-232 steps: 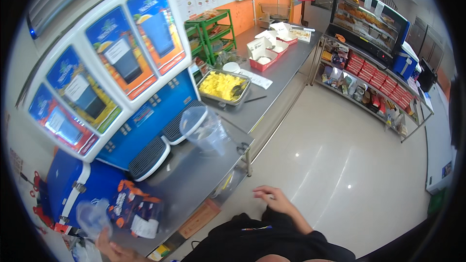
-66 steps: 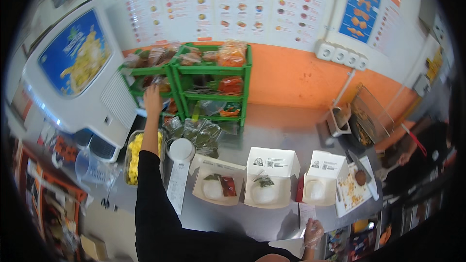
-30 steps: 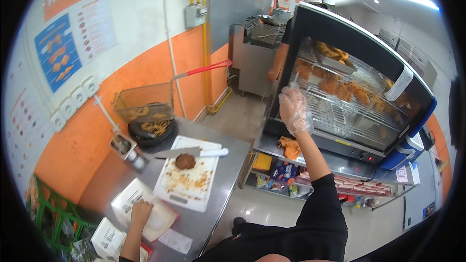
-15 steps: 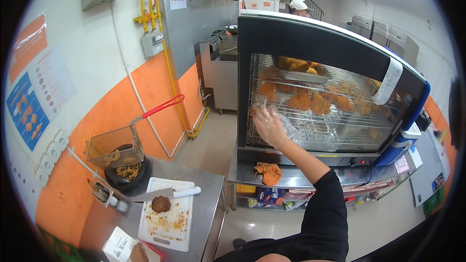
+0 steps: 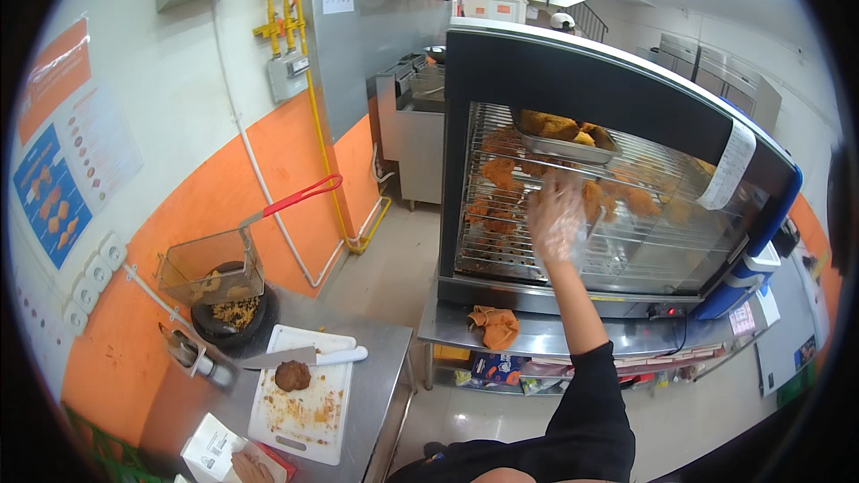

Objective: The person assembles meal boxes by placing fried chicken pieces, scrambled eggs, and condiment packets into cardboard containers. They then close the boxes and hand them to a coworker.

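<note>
Inside the warmer [image 5: 617, 206], in front of its wire racks, the right hand [image 5: 557, 215] is raised in a clear plastic glove, blurred, fingers spread and apart, holding nothing that can be made out. Fried chicken [image 5: 501, 170] lies on the racks just beside and behind the hand, and a metal tray [image 5: 564, 145] of more pieces sits above it. Below the warmer, an orange cloth [image 5: 494, 326] lies on the steel shelf. Well left of the warmer, a cutting board [image 5: 304, 394] carries a knife [image 5: 309, 357] and a brown patty [image 5: 293, 376], with a fry basket [image 5: 210, 268] behind it. No left hand shows.
</note>
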Demonstrator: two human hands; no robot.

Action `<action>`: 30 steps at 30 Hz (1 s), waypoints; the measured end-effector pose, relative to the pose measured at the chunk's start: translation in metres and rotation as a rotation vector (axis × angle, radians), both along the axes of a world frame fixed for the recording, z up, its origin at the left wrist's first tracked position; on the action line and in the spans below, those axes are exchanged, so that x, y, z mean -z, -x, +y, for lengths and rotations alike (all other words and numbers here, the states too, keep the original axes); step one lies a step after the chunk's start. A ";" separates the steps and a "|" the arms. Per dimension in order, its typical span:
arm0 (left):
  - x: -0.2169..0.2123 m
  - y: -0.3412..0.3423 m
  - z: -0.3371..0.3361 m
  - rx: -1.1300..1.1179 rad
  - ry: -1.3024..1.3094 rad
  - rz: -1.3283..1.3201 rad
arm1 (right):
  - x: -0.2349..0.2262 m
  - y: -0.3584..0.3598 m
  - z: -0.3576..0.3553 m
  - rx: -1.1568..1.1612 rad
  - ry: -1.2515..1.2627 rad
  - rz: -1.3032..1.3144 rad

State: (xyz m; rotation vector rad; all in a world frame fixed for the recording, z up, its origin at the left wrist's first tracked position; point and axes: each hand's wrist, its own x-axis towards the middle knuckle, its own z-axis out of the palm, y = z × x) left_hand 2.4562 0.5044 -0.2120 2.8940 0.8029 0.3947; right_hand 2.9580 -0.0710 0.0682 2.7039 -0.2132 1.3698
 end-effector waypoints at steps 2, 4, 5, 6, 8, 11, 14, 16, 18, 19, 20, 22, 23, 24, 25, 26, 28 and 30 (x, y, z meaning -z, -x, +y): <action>-0.011 -0.013 -0.008 0.059 0.143 -0.100 | -0.003 -0.029 -0.026 0.105 -0.093 0.087; -0.019 -0.011 -0.012 0.073 0.161 -0.156 | -0.010 -0.050 -0.039 0.123 -0.118 0.329; -0.012 -0.006 -0.007 0.060 0.108 -0.157 | -0.013 -0.055 -0.034 0.137 -0.149 0.389; -0.007 0.006 -0.007 0.026 0.051 -0.147 | -0.026 -0.048 -0.015 0.133 -0.175 0.461; 0.037 0.014 0.019 -0.005 -0.304 -0.292 | -0.032 -0.050 -0.007 0.101 -0.175 0.556; -0.007 -0.031 0.003 -0.069 0.061 -0.171 | -0.011 -0.056 -0.070 -0.003 -0.076 0.352; -0.034 -0.007 -0.003 -0.207 0.098 -0.057 | -0.009 -0.046 -0.037 -0.002 0.049 0.367; -0.050 0.002 -0.015 -0.218 0.040 -0.160 | 0.002 -0.035 -0.035 -0.235 -0.064 0.100; -0.072 0.001 -0.033 -0.276 0.000 -0.285 | 0.007 -0.015 -0.027 -0.306 0.023 -0.090; -0.075 0.007 -0.038 -0.347 0.009 -0.323 | -0.007 0.007 -0.012 -0.457 -0.280 0.103; -0.083 0.011 -0.049 -0.436 0.005 -0.366 | -0.004 0.024 0.004 -0.785 -0.518 0.095; -0.090 0.029 -0.067 -0.576 0.019 -0.418 | 0.019 0.039 0.020 -0.856 -0.650 0.189; -0.090 0.037 -0.074 -0.619 0.033 -0.418 | 0.011 0.108 0.105 -1.095 -1.453 0.190; -0.088 0.047 -0.080 -0.664 0.055 -0.429 | 0.014 0.147 0.148 -1.184 -1.588 0.291; -0.084 0.054 -0.085 -0.665 0.083 -0.432 | 0.026 0.171 0.171 -1.259 -1.775 0.595; -0.079 0.060 -0.087 -0.656 0.117 -0.441 | 0.044 0.184 0.190 -1.430 -1.857 0.972; -0.063 0.071 -0.085 -0.602 0.122 -0.392 | 0.058 0.249 0.272 -1.313 -2.021 1.179; -0.054 0.074 -0.076 -0.569 0.157 -0.387 | 0.125 0.259 0.329 -1.363 -1.858 1.965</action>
